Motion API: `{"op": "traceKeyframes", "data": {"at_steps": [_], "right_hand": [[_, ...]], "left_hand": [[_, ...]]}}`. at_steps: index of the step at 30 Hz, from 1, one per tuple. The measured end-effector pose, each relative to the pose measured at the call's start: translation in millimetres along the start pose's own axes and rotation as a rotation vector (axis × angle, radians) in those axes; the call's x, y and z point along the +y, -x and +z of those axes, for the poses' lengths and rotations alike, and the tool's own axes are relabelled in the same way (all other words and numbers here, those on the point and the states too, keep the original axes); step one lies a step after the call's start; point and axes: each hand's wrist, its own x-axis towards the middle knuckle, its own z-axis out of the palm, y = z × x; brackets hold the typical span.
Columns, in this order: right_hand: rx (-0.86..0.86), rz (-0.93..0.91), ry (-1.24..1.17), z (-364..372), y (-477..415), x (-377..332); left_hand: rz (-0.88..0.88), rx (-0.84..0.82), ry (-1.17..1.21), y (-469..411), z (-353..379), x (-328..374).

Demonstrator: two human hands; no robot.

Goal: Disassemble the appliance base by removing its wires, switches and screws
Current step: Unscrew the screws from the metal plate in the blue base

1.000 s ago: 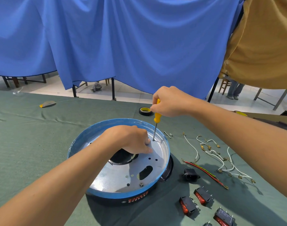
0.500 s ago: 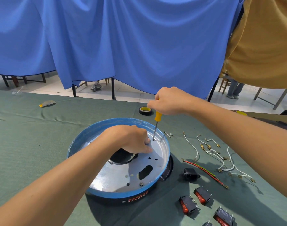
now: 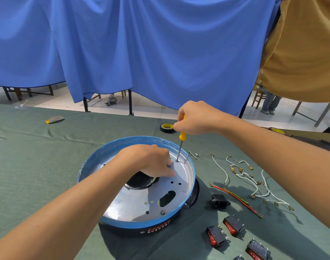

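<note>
The round appliance base [image 3: 108,151], blue-rimmed with a silver metal plate inside, sits on the green cloth in front of me. My left hand [image 3: 151,160] rests inside it, fingers curled, thumb pressing on the plate beside a screw [image 3: 177,161] near the far rim. My right hand [image 3: 196,118] grips the yellow handle of a screwdriver [image 3: 181,145], held nearly upright with its tip on that screw. Another screw [image 3: 162,212] sits near the plate's front edge. White wires [image 3: 254,182], a red and green wire [image 3: 235,197] and red rocker switches [image 3: 233,225] lie to the right.
A black socket [image 3: 219,200] lies right of the base. A roll of black tape [image 3: 167,127] and two loose screws [image 3: 193,154] sit behind it. A small yellow-edged object [image 3: 54,119] lies far left. Blue and tan curtains hang beyond the table.
My right hand has turned slightly on the screwdriver handle, its tip staying on the same screw. My left hand and the base have not moved.
</note>
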Motion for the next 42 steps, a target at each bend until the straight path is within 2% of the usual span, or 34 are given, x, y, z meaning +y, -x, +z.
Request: {"op": "traceKeyframes", "data": {"at_steps": [3, 15, 21, 26, 31, 38, 42], "right_hand": [[0.001, 0.038, 0.069, -0.6, -0.5, 0.6], [0.058, 0.034, 0.060, 2.8, 0.7, 1.7], [-0.013, -0.019, -0.008, 1.6, -1.3, 1.9], [0.073, -0.035, 0.021, 4.7, -2.5, 2.4], [-0.034, -0.035, 0.073, -0.3, -2.7, 3.7], [-0.054, -0.099, 0.035, -2.3, -0.8, 2.7], [-0.068, -0.062, 0.068, -2.2, -1.1, 1.2]], "left_hand": [[-0.004, -0.004, 0.000, -0.2, 0.0, 0.0], [-0.012, -0.014, 0.002, 2.6, -1.4, 2.0], [-0.005, -0.009, -0.003, 3.9, -2.5, 3.4], [-0.005, -0.013, -0.011, 3.7, -1.2, 3.5], [-0.001, -0.007, -0.009, 2.8, -1.5, 3.1], [-0.005, -0.005, -0.013, 2.9, -0.7, 2.9], [-0.007, -0.006, -0.011, 2.9, -0.7, 2.6]]}}
